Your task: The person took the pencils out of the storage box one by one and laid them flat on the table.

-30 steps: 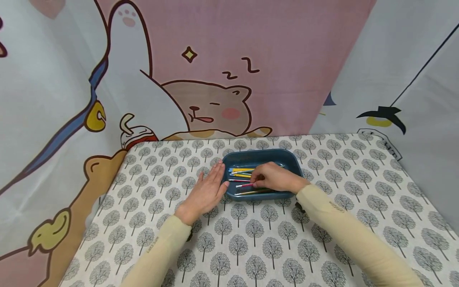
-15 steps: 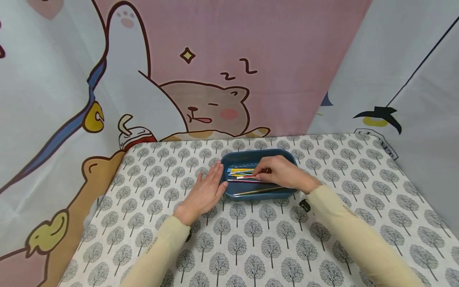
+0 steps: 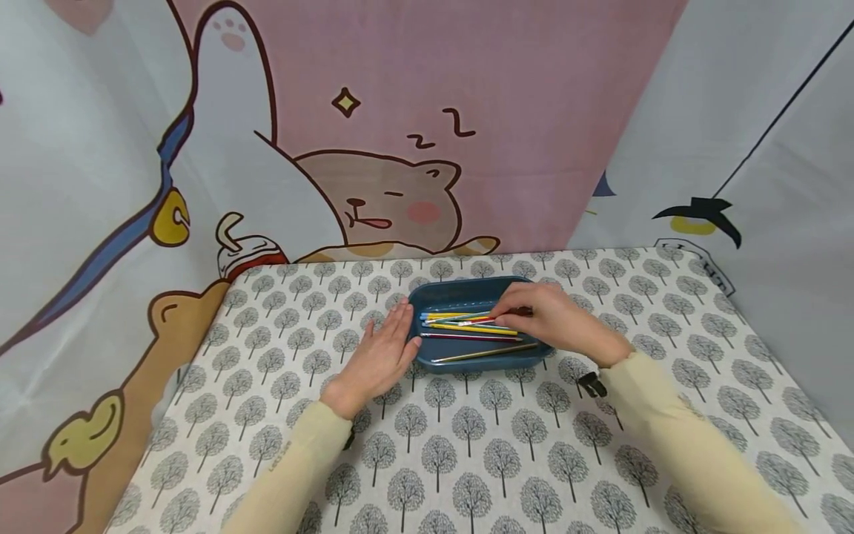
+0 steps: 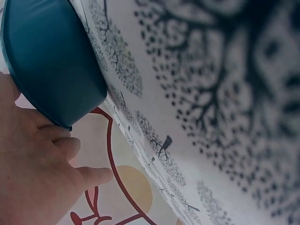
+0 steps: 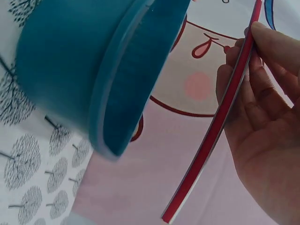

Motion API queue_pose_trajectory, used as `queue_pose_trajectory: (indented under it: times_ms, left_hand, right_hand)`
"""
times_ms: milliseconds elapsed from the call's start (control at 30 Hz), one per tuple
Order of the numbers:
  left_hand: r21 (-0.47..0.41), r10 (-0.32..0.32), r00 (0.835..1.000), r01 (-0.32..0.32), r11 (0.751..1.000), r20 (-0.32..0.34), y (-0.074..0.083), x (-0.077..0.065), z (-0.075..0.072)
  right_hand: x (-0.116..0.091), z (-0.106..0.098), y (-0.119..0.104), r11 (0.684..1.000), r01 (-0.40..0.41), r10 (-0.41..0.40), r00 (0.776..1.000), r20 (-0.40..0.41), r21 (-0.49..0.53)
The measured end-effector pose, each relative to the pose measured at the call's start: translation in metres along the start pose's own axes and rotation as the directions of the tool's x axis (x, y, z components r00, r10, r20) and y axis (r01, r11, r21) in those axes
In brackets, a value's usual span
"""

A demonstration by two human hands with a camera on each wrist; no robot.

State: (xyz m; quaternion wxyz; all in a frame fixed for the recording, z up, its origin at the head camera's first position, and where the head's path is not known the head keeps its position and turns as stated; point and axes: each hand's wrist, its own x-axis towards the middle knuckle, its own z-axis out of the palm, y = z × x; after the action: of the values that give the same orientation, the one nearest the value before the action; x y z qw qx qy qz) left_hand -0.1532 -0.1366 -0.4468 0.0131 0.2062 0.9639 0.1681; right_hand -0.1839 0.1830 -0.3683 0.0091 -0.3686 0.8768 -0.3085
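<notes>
1. Pinching a red stick [image 5: 213, 131] between thumb and fingers of the right hand [image 3: 563, 319], over the blue tray [image 3: 480, 365], centre of the head view.
2. Cut off by the right wrist view's top edge: the stick.
3. Touching the tray's left end with the left hand [image 3: 376, 356], straight-fingered, gripping nothing.
4. Hard to count: overlapping yellow pencils [image 3: 502, 331].

I could cross the counter [image 3: 454, 460] at lower centre, but mid-frame the tray [image 3: 487, 364] and my left grip [image 3: 373, 363] block me.
</notes>
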Motion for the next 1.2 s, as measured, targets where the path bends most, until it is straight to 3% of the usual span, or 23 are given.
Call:
queue_pose_trajectory:
  times_ms: [533,700,1200]
  left_hand:
    - [-0.015,0.000,1.000,0.000,1.000,0.003,0.000,0.000,0.001]
    - [-0.011,0.000,1.000,0.000,1.000,0.003,0.000,0.000,0.001]
    - [-0.024,0.004,1.000,-0.004,1.000,0.002,0.000,0.000,0.001]
  right_hand:
    - [-0.053,-0.026,0.010,0.993,-0.064,0.051,0.990,-0.133,-0.096]
    - [-0.066,-0.031,0.018,0.987,-0.114,0.096,0.983,-0.159,-0.110]
    - [-0.099,-0.032,0.053,0.981,-0.166,0.140,0.965,-0.223,-0.101]
